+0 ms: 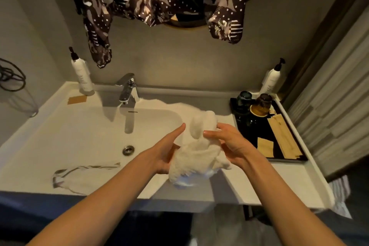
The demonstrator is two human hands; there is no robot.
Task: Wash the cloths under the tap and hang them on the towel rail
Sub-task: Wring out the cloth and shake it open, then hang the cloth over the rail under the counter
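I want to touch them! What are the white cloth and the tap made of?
The white cloth looks like soft terry cotton: fluffy, matte and crumpled between both hands. The tap looks like chrome-plated metal: shiny, with mirror-like reflections. Neither is certain from looks alone.

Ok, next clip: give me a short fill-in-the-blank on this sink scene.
1. Both hands hold a white ____ over the counter.
2. A second cloth lies in the basin, left of the ____.
3. The black tray sits to the tap's ____.

Missing words: cloth; drain; right
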